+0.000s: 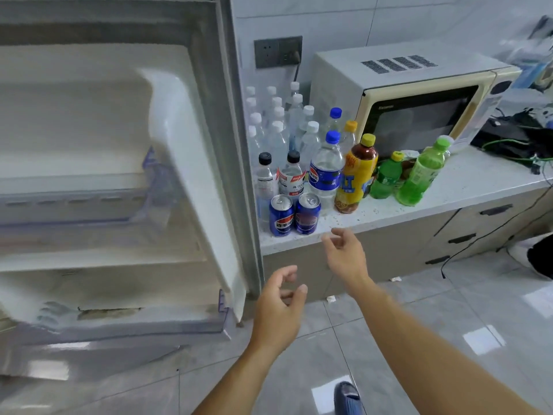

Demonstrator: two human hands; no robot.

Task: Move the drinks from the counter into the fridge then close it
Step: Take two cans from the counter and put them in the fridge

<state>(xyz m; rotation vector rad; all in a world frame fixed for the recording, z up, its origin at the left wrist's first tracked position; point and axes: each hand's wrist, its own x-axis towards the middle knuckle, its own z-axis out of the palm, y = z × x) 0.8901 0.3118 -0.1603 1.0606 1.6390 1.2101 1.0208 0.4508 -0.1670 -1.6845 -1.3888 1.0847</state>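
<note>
so both hands are empty with fingers loosely curled, the right hand (344, 256) just short of the surface (419, 202) edge and the left hand (279, 304) lower, by the open fridge (191, 163) door. nearest stand two cans (294, 215), probably stiff, light and slick, best gripped round the middle. behind them the bottles (326, 172) look heavier, their thin walls likely to give; hold the waist or neck.

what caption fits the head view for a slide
Both empty hands, left hand and right hand, reach toward two blue cans beside the open fridge.
</note>
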